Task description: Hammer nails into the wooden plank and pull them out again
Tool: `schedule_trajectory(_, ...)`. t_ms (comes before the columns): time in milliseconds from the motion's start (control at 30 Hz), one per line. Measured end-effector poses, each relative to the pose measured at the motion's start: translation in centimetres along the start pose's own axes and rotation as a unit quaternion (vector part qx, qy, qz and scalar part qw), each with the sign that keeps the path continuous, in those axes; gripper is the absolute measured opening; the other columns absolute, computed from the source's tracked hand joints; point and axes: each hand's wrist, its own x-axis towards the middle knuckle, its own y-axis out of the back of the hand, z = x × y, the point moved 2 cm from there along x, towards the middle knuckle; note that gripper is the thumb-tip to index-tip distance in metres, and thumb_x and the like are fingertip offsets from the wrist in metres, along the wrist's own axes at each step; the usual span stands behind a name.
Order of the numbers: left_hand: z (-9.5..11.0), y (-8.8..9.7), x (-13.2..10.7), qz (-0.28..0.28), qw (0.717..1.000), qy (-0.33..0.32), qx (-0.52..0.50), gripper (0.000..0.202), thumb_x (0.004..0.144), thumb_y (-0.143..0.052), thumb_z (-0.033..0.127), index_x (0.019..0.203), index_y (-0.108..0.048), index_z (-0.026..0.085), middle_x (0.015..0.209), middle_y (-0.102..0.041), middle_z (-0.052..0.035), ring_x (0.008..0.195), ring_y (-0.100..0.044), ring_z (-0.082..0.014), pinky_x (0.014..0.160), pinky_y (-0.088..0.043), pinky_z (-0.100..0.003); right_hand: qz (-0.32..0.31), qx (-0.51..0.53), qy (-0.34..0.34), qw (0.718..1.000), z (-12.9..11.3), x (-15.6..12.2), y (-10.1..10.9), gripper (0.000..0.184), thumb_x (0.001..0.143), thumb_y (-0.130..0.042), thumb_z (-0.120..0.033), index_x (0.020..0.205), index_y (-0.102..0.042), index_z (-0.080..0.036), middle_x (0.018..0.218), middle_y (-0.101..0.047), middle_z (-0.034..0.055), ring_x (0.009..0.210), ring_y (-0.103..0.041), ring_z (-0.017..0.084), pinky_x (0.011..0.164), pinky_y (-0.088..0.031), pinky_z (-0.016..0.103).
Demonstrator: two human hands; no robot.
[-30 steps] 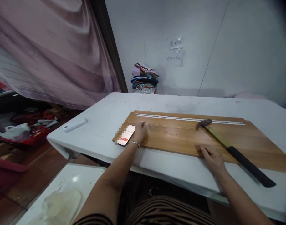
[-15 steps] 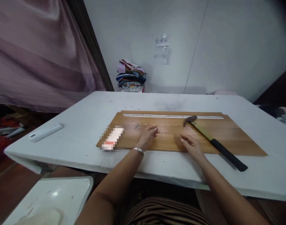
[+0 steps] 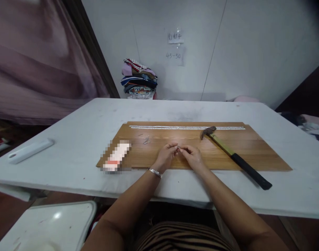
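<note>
My left hand (image 3: 167, 157), with a silver bracelet at its wrist, pinches a small nail (image 3: 178, 148) just above the wooden board (image 3: 256, 158). My right hand (image 3: 193, 157) meets it from the right, its thumb and fingertips closed at the same nail. The fingers cover most of the nail. Left of my hands, several loose nails (image 3: 147, 140) lie in a small heap on the board. A claw hammer (image 3: 234, 156) rests to the right, its head on the board and its black grip reaching past the front edge.
Two white measuring strips (image 3: 170, 128) run along the board's far side. A pixelated pinkish object (image 3: 117, 155) lies at its left corner. On the white table (image 3: 70, 122) is a white handled item (image 3: 31, 150). Folded cloths (image 3: 139, 80) are stacked by the wall.
My right hand has moved left and its fingertips now meet my left hand at the nail. The whole view has shifted slightly. The hammer and loose nails stay in place on the board.
</note>
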Motion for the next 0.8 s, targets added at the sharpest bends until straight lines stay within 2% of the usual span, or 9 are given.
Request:
schedule_trajectory(100,-0.2,-0.1,-0.3,-0.002,1.000,-0.002,0.002,0.039,0.062,-0.096,0.034,0.084,-0.070,0.015,0.077,-0.073,-0.0023,0.070,-0.068,-0.0122,0.068,-0.050,-0.024,0.001,-0.003,-0.009,1.000,0.2,-0.3,-0.1,0.028,0.083,-0.069,-0.050,0.078,-0.076,-0.023,0.077,-0.076,0.0053,0.071,-0.065,0.021,0.068,-0.052,0.032)
schedule_trajectory(200,-0.2,-0.2,-0.4,-0.004,0.999,-0.017,0.035,0.041,0.061,-0.096,0.040,0.082,-0.071,0.015,0.073,-0.071,-0.0008,0.065,-0.064,-0.0109,0.065,-0.049,-0.024,0.000,0.028,-0.039,0.999,0.3,-0.4,-0.2,0.033,0.082,-0.069,-0.053,0.069,-0.068,-0.023,0.064,-0.067,0.0020,0.061,-0.057,0.017,0.060,-0.046,0.029)
schedule_trajectory(300,-0.2,-0.3,-0.7,-0.014,0.994,-0.041,0.098,0.039,0.066,-0.092,0.045,0.081,-0.073,0.015,0.069,-0.069,-0.0003,0.063,-0.060,-0.0111,0.063,-0.048,-0.025,-0.002,0.055,-0.062,0.997,0.2,-0.4,-0.2,0.038,0.081,-0.069,-0.057,0.066,-0.064,-0.023,0.057,-0.060,-0.0006,0.056,-0.052,0.015,0.058,-0.043,0.028)
schedule_trajectory(400,-0.3,-0.5,-1.1,-0.027,0.983,-0.072,0.165,0.033,0.074,-0.084,0.047,0.080,-0.074,0.016,0.067,-0.068,-0.0001,0.064,-0.060,-0.0129,0.064,-0.048,-0.027,0.011,0.056,-0.075,0.996,0.1,-0.4,0.0,0.040,0.080,-0.069,-0.059,0.065,-0.061,-0.023,0.058,-0.060,-0.0008,0.056,-0.051,0.015,0.057,-0.042,0.028)
schedule_trajectory(500,-0.3,-0.9,-1.6,-0.035,0.964,-0.124,0.231,0.021,0.081,-0.077,0.040,0.080,-0.075,0.018,0.073,-0.070,-0.0010,0.070,-0.061,-0.0148,0.069,-0.050,-0.028,0.021,0.049,-0.075,0.996,0.1,-0.4,0.2,0.039,0.080,-0.068,-0.058,0.065,-0.060,-0.023,0.056,-0.056,-0.0022,0.055,-0.049,0.014,0.056,-0.040,0.027)
schedule_trajectory(600,-0.2,-1.1,-2.1,-0.021,0.929,-0.203,0.309,0.010,0.083,-0.070,0.026,0.077,-0.075,0.020,0.083,-0.071,-0.0026,0.084,-0.064,-0.0170,0.080,-0.052,-0.030,0.018,0.019,-0.045,0.999,0.0,-0.5,0.4,0.035,0.081,-0.066,-0.053,0.065,-0.060,-0.023,0.057,-0.055,-0.0026,0.056,-0.048,0.014,0.057,-0.040,0.027)
schedule_trajectory(667,-0.3,-1.2,-2.4,-0.011,0.907,-0.232,0.352,0.013,0.085,-0.066,0.020,0.078,-0.077,0.021,0.086,-0.070,-0.0031,0.088,-0.064,-0.0175,0.083,-0.052,-0.030,0.012,-0.013,-0.017,1.000,-0.1,-0.6,0.5,0.032,0.083,-0.065,-0.049,0.064,-0.061,-0.023,0.058,-0.057,-0.0021,0.057,-0.049,0.014,0.058,-0.040,0.027)
schedule_trajectory(800,-0.3,-1.3,-3.0,-0.013,0.884,-0.247,0.397,0.020,0.087,-0.063,0.015,0.092,-0.081,0.023,0.096,-0.071,-0.0040,0.090,-0.065,-0.0169,0.083,-0.053,-0.030,-0.006,-0.072,0.036,0.997,-0.3,-1.0,0.8,0.027,0.087,-0.062,-0.042,0.067,-0.062,-0.023,0.062,-0.062,-0.0006,0.061,-0.053,0.015,0.060,-0.042,0.027)
